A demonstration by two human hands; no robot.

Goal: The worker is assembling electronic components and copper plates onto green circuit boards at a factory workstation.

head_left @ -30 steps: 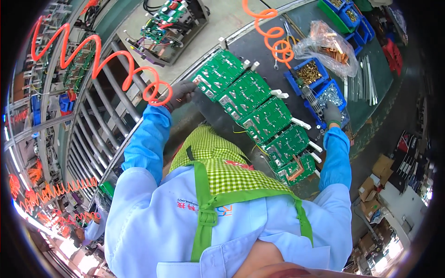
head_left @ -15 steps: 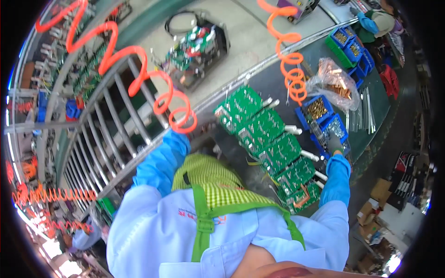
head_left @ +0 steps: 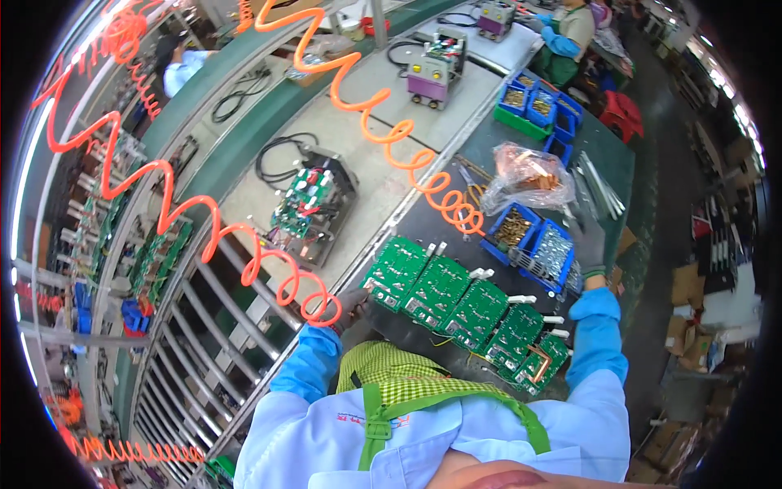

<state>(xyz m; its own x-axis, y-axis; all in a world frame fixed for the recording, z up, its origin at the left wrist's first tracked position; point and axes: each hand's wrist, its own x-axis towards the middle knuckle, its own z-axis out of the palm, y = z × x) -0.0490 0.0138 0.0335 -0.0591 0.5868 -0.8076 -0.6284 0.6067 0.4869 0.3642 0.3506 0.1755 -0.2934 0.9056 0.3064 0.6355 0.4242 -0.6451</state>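
A row of green circuit boards [head_left: 452,303] lies on the dark bench before me, with white parts along its far-right edge and a copper-coloured bent strip [head_left: 533,364] on the nearest board. At the row's left end is my left hand [head_left: 352,305], in a dark glove. It is partly hidden by an orange coiled hose [head_left: 295,287], so its grip cannot be made out. My right hand [head_left: 590,243], grey-gloved, reaches along the right side of a blue bin of silver screws [head_left: 551,253]. Its fingers look stretched out, though they are soft in outline. Beside that bin stands another blue bin, of brass-coloured fasteners [head_left: 515,228].
Beyond the bins lie a clear bag of copper pieces [head_left: 525,175] and long metal strips [head_left: 601,189]. More blue bins [head_left: 538,104] stand farther off. A second orange coiled hose [head_left: 399,134] hangs overhead. An open device [head_left: 314,200] sits on the conveyor; a co-worker [head_left: 570,37] stands beyond.
My right hand has come out of the screw bin to its right side. My left hand now shows at the boards' left end. The whole view has shifted, bringing more of the far conveyor in.
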